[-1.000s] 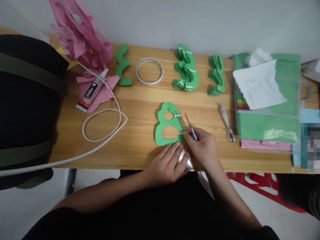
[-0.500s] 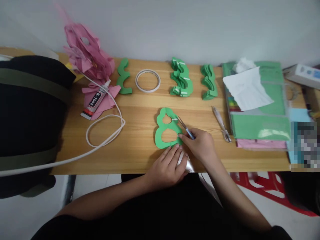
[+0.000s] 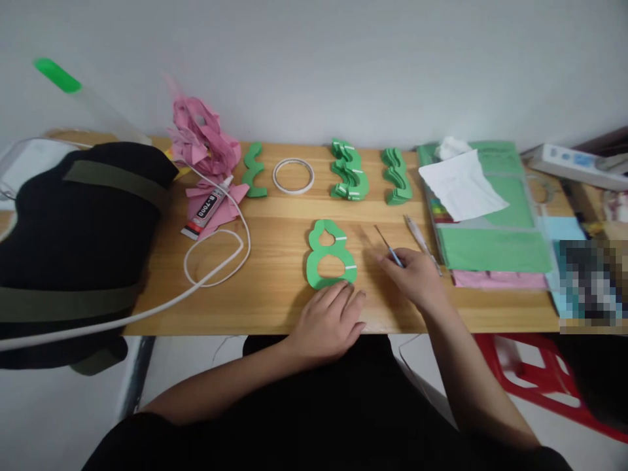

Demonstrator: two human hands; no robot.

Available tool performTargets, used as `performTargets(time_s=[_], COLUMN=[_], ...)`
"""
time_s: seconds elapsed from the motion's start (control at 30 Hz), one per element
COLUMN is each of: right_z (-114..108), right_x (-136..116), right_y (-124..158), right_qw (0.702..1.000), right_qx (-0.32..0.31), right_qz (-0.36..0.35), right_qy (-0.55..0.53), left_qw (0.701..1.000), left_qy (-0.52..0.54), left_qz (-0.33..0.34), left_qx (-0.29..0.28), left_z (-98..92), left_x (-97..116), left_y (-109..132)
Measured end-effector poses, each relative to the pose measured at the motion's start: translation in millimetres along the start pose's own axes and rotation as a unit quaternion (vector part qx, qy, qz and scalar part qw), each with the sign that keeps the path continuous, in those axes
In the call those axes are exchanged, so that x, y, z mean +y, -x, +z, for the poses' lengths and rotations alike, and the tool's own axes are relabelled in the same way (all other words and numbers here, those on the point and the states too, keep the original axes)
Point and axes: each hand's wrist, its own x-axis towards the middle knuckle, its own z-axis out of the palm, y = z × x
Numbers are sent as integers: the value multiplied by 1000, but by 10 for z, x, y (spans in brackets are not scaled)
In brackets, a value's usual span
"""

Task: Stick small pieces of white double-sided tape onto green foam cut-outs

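Observation:
A green paper cutout shaped like a figure 8 lies on the wooden table, with two short white strips on its right side. My left hand rests flat, fingers stretched, over its lower edge. Off to the right, my right hand is closed around a slim blue-handled pointed tool, apart from the cutout; a blurred thin shape beside it is unclear. Behind stand a ring of tape, a stack of green wavy paper pieces with white strips, another green stack and a green wavy piece.
A pen lies right of the tool. Farther right are a green folder with white paper on it and a power strip. At left are pink scraps, a glue tube, a white cable and a black bag.
My right hand has drawn the tool away from the cutout to the right. A second white strip now shows plainly on the lower loop. The shiny piece by my left hand has gone from sight.

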Motion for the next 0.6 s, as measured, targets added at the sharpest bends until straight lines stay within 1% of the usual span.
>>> performTargets(time_s=[0.07, 0.1, 0.17, 0.23, 0.27, 0.3, 0.33, 0.4, 0.43, 0.47, 0.5, 0.6], right_z=[-46, -58, -62, -44, -31, -15, 1, 34, 49, 63, 73, 83], right_x=[59, 79, 90, 56, 21, -24, -76, -188, -240, -287, -326, -397], right_y=[65, 108, 207, 314, 368, 420, 469, 554, 587, 613, 632, 658], right_qw=[998, 996, 987, 971, 960, 948, 938, 923, 921, 921, 922, 926], right_qx=[15, 12, -5, -30, -40, -50, -60, -80, -89, -97, -103, -98], right_qz=[-8, -11, -5, 15, 28, 42, 51, 51, 43, 29, 14, -19], right_qy=[-59, -91, -161, -239, -276, -310, -339, -372, -377, -376, -373, -364], left_qw=[998, 996, 986, 962, 942, 915, 881, 815, 795, 786, 786, 809], left_qy=[52, 74, 106, 168, 228, 304, 385, 509, 539, 552, 553, 530], left_qz=[-29, -44, -88, -155, -189, -219, -241, -261, -266, -268, -266, -247], left_qx=[8, 27, 89, 147, 156, 150, 134, 96, 85, 79, 75, 66], left_z=[-100, -159, -285, -407, -461, -508, -545, -590, -600, -603, -602, -605], left_x=[-1, -7, -27, -57, -71, -84, -93, -98, -93, -86, -76, -43], left_y=[-38, -53, -66, -62, -57, -51, -46, -38, -36, -35, -36, -50])
